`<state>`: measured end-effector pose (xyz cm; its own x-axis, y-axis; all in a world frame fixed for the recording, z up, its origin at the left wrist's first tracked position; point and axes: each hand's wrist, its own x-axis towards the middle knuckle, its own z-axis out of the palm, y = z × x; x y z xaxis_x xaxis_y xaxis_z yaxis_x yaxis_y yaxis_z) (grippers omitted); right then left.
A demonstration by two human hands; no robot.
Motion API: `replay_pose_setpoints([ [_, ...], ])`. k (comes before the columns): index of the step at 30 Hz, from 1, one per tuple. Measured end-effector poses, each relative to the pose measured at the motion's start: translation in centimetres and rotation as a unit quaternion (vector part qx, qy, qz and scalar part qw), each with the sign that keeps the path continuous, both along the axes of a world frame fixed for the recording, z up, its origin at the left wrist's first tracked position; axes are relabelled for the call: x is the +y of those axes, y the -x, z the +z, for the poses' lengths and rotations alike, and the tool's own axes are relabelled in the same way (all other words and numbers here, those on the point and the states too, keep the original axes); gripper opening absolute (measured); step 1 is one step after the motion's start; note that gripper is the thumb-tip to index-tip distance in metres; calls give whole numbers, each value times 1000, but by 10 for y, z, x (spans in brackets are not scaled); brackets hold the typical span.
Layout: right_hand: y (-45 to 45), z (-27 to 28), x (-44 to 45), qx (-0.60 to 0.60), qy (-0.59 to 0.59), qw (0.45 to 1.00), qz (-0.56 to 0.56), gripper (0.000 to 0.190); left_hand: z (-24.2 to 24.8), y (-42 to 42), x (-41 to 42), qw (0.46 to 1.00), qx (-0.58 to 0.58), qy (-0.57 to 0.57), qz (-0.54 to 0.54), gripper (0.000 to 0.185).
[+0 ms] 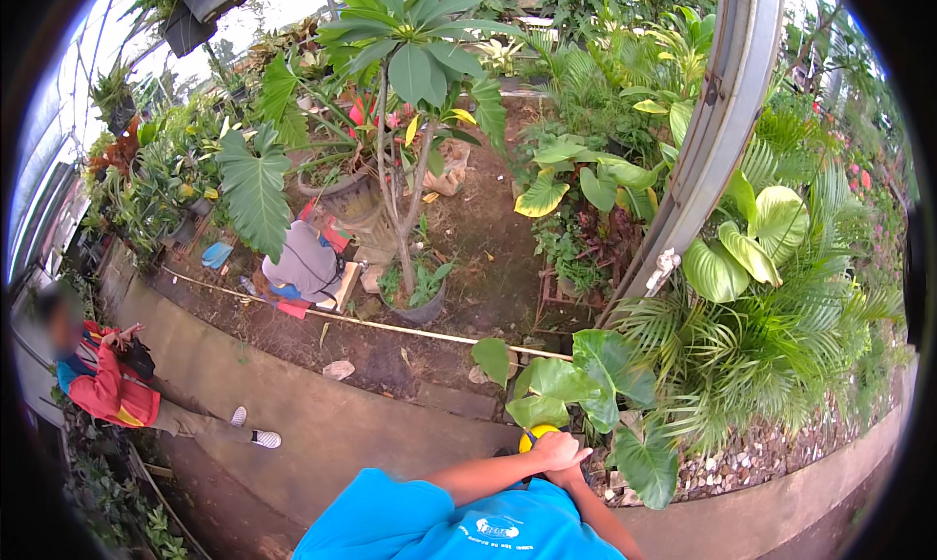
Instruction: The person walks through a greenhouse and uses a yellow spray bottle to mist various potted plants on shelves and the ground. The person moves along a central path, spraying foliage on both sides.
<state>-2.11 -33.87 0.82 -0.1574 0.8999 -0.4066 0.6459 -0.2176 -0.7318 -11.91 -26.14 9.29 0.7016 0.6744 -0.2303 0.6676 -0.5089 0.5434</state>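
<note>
My two hands meet low in front of my blue shirt [498,527], at the bottom of the view. My left hand [554,450] lies across my right hand [567,476], with fingers pointing to the right. Much of the right hand is covered by the left. Just beyond them a rounded yellow object [538,435] shows in part; I cannot tell what it is or whether either hand grips it. Broad green leaves [556,384] rise directly past my hands, and another large leaf [646,466] hangs to their right.
A concrete path [351,435] runs leftward, edged by a long pole [432,334]. A person in a red jacket [110,391] stands there. Beyond the pole are a potted tree [406,252] and a person in grey [301,260], bent low. A metal post [721,113] leans at right.
</note>
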Motion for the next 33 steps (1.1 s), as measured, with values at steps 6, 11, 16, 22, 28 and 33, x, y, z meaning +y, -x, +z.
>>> replay_pose_setpoints([
  [6, 6, -4, 13, -56, 36, 998, 2, 53, 66, 21, 0, 995, 23, 64, 68, 68],
  [11, 9, -18, 24, -36, -33, 999, 7, 53, 121, 21, 8, 990, -3, 80, 113, 68],
  [16, 15, -25, 24, -35, -37, 999, 8, 52, 91, 30, 13, 982, -24, -32, 182, 68],
  [22, 10, -32, 23, 4, -68, 998, 16, 51, 42, -8, 17, 994, -5, -75, 77, 70],
  [28, 5, -29, 11, 22, 31, 999, -38, 53, 12, -17, 17, 997, -22, -73, 5, 71],
  [33, 15, -21, 4, 11, 11, 1000, 18, 53, -21, 34, -13, 996, 4, -26, -88, 73],
])
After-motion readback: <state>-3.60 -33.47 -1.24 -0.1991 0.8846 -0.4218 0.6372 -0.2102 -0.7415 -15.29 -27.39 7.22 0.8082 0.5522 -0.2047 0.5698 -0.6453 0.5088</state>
